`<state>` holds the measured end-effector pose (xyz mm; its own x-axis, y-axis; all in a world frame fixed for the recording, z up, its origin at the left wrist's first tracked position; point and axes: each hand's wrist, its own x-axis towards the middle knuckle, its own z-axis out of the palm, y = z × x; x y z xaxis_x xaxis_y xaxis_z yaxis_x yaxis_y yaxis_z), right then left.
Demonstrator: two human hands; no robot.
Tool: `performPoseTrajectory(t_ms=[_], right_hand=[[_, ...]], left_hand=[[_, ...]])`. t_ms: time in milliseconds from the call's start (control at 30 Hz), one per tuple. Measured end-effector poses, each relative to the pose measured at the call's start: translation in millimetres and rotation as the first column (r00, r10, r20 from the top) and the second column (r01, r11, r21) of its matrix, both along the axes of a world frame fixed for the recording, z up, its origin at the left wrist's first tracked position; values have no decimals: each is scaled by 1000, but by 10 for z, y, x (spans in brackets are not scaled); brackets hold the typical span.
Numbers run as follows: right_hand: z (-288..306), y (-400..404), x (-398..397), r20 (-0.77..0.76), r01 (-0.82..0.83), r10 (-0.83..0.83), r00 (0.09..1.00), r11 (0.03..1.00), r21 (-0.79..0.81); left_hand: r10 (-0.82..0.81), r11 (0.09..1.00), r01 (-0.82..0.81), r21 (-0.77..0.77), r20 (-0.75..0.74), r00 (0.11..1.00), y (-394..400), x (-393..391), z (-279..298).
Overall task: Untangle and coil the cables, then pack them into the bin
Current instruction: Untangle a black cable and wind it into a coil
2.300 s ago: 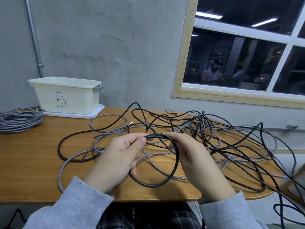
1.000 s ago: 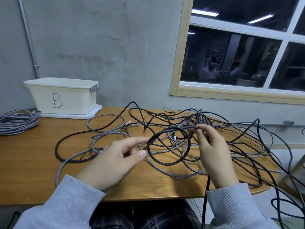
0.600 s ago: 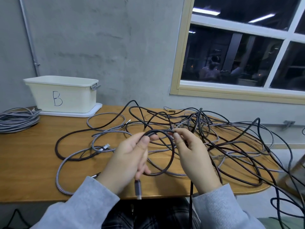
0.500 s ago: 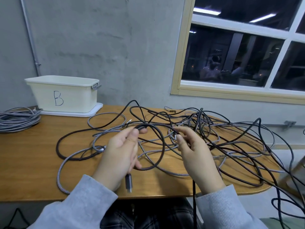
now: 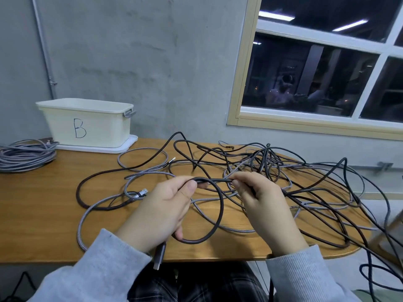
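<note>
A dark cable loop (image 5: 219, 214) hangs between my hands above the wooden table (image 5: 39, 214). My left hand (image 5: 159, 212) grips the loop at its top between thumb and fingers, and the cable's plug (image 5: 159, 257) dangles below that hand. My right hand (image 5: 266, 205) pinches the same dark cable just right of the left thumb. Behind the hands sprawls a tangle of black and grey braided cables (image 5: 272, 171). The cream bin marked "B" (image 5: 87, 124) stands at the table's back left.
A coiled grey cable bundle (image 5: 24, 154) lies at the far left edge beside the bin. The bin sits on a white lid or tray (image 5: 128, 144). Cables trail off the table's right end toward the floor (image 5: 381, 269). A window fills the wall at right.
My hands came closer together and lower, the right pinching the dark cable next to the left thumb. The loop in my left hand grew slightly and the plug hangs lower.
</note>
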<state>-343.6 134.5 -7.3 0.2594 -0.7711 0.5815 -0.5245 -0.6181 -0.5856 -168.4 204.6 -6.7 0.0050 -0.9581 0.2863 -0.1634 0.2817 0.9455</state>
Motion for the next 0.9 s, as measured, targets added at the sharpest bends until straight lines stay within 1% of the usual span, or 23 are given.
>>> performPoseTrajectory(t_ms=[100,200,267,333,467,567,633,667,733,767,833,900], right_hand=[[-10,-1,1,0,-6,6,1000,999,-35],[-19,-4,-12,22,-27,28,999,997,-79],[-17,6,1,21,-49,51,998,993,-108],[-20,20,32,12,-81,83,997,989,-123],[-22,45,71,25,-110,114,993,987,-114],[13,77,66,53,-151,154,987,987,-61],[34,77,12,63,-162,161,985,987,5],[43,66,-34,68,-152,150,986,988,23],[53,29,-139,64,-106,104,993,994,38],[54,11,-183,58,-81,78,995,996,46],[49,-31,-244,22,-20,19,1000,999,51],[43,-79,-289,-63,68,-64,996,996,62]], left_hand=[[-32,997,31,70,19,999,16,48,37],[-67,981,57,187,48,997,18,96,34],[-89,972,77,223,45,995,10,76,1],[-112,972,104,211,27,993,6,30,-30],[-62,986,55,155,38,997,4,-9,-36],[-44,990,42,132,10,999,6,2,-22],[9,994,-5,106,-37,999,3,37,-8],[55,994,-46,96,-94,994,-2,65,0],[164,986,-151,76,-207,964,-19,143,15],[218,976,-209,62,-232,948,-28,183,22],[311,949,-316,16,-230,922,-47,243,28],[378,918,-394,-41,-213,901,-54,274,31]])
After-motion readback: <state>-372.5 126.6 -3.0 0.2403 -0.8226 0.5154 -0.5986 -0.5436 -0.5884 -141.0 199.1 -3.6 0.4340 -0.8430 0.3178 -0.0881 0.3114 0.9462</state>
